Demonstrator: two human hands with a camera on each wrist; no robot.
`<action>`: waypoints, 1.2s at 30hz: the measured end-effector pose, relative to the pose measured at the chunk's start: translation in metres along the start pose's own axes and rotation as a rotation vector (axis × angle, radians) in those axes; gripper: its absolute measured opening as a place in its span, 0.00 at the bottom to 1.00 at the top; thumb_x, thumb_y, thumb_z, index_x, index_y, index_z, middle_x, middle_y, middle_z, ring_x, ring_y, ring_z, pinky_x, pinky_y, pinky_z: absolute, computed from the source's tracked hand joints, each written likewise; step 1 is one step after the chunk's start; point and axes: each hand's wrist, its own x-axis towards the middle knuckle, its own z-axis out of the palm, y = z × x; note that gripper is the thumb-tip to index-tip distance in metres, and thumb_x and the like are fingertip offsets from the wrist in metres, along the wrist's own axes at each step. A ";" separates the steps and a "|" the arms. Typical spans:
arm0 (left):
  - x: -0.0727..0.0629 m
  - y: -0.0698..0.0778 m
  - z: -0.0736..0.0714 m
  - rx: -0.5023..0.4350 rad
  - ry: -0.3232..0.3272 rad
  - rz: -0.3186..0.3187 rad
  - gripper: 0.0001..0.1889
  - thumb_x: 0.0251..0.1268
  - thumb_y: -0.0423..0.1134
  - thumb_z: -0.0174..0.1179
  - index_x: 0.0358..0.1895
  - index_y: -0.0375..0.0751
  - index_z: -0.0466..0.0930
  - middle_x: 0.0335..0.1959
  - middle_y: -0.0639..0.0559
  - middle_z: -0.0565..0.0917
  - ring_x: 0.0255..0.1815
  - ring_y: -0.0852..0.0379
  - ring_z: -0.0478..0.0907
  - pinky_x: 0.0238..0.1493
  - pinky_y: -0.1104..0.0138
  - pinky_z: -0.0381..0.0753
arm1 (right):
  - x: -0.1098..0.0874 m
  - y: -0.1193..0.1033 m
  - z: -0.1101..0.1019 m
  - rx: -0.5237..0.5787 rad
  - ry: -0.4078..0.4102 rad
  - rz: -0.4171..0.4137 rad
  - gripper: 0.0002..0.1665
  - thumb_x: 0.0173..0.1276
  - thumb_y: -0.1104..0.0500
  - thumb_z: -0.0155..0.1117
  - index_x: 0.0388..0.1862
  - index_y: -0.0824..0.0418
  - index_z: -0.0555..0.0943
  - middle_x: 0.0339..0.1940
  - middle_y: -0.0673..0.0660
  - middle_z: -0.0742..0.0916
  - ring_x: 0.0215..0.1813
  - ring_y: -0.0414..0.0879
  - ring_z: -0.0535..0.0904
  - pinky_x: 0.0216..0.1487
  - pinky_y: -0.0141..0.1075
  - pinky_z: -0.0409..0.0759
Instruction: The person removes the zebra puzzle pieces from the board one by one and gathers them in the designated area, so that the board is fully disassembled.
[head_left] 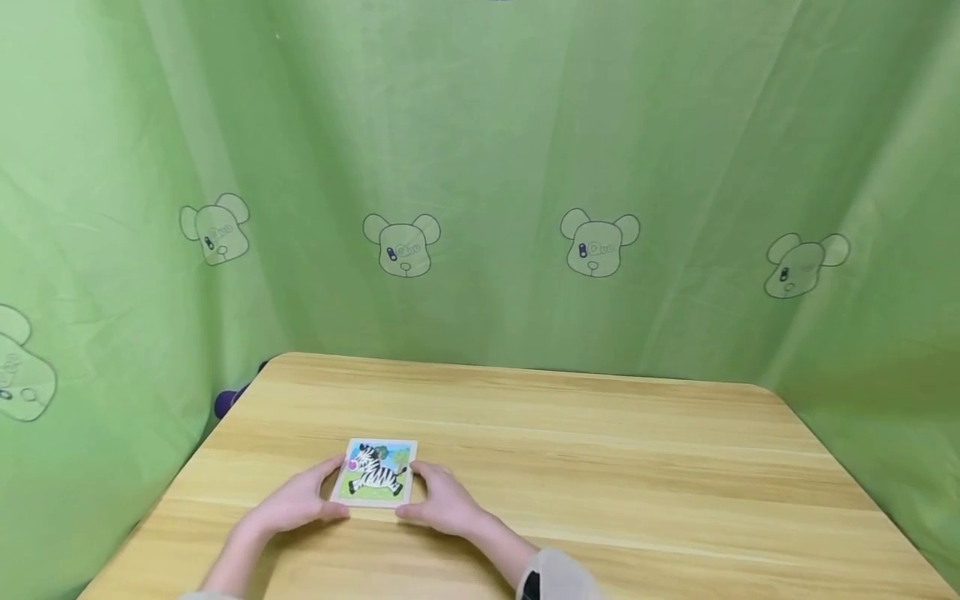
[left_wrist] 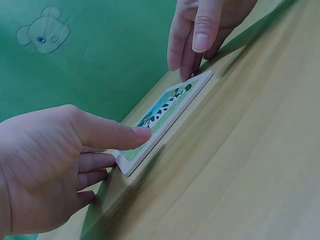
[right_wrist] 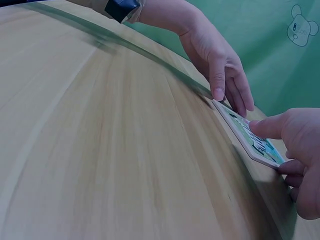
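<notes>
Zebra board (head_left: 378, 474) lies low in the frame, left of centre, midway between left hand (head_left: 300, 497) and right hand (head_left: 447, 502), both half-curled, gripping opposite sides.

Wood-grain table (head_left: 637, 467); green curtain (head_left: 487, 125) behind, printed with bear-head outlines (head_left: 405, 252) — purple object (head_left: 223, 404), partly hidden, beside table's left edge.

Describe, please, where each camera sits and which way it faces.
Head: on the head, facing forward and down at the zebra board on the table; left hand, right hand and forearms show.
Left wrist: on that wrist, facing the zebra board; left hand near, right hand beyond.
Right wrist: on that wrist, facing the zebra board; right hand near, left hand beyond.
Wrist views share both hands and green curtain.
</notes>
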 end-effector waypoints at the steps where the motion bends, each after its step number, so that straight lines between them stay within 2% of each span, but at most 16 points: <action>1: 0.001 0.002 0.002 -0.001 -0.007 0.007 0.49 0.41 0.44 0.71 0.65 0.21 0.56 0.64 0.27 0.63 0.65 0.32 0.58 0.65 0.43 0.54 | -0.003 0.002 -0.002 0.001 0.001 0.004 0.45 0.52 0.52 0.72 0.63 0.72 0.66 0.62 0.67 0.72 0.65 0.62 0.64 0.65 0.53 0.61; 11: 0.009 0.025 0.023 -0.007 -0.112 0.105 0.48 0.44 0.43 0.70 0.66 0.20 0.54 0.65 0.26 0.60 0.66 0.31 0.56 0.65 0.42 0.52 | -0.027 0.029 -0.028 0.003 0.019 0.001 0.43 0.51 0.52 0.72 0.62 0.73 0.67 0.62 0.69 0.72 0.64 0.65 0.64 0.64 0.58 0.59; 18: 0.018 0.038 0.043 0.027 -0.133 0.181 0.47 0.47 0.45 0.68 0.66 0.22 0.54 0.65 0.28 0.61 0.66 0.33 0.57 0.65 0.43 0.54 | -0.042 0.050 -0.048 0.020 0.036 -0.003 0.43 0.52 0.52 0.71 0.62 0.72 0.67 0.62 0.69 0.72 0.65 0.66 0.63 0.64 0.61 0.57; 22: 0.023 0.049 0.051 0.051 -0.170 0.216 0.47 0.47 0.46 0.68 0.67 0.23 0.54 0.66 0.30 0.60 0.67 0.35 0.57 0.65 0.45 0.54 | -0.052 0.059 -0.062 0.028 0.049 0.001 0.43 0.52 0.52 0.71 0.62 0.73 0.67 0.62 0.70 0.72 0.65 0.67 0.62 0.63 0.62 0.55; 28: 0.029 0.066 0.064 0.090 -0.216 0.233 0.47 0.47 0.47 0.68 0.67 0.25 0.55 0.67 0.33 0.61 0.67 0.38 0.58 0.66 0.48 0.55 | -0.069 0.072 -0.075 0.010 0.104 0.003 0.44 0.49 0.54 0.73 0.61 0.74 0.68 0.60 0.69 0.73 0.64 0.66 0.63 0.64 0.61 0.56; 36: 0.030 0.084 0.080 0.129 -0.268 0.241 0.46 0.49 0.49 0.67 0.68 0.28 0.56 0.68 0.37 0.61 0.69 0.41 0.56 0.68 0.50 0.54 | -0.090 0.083 -0.085 0.004 0.146 0.053 0.45 0.46 0.53 0.75 0.60 0.72 0.69 0.60 0.68 0.74 0.64 0.65 0.64 0.64 0.60 0.57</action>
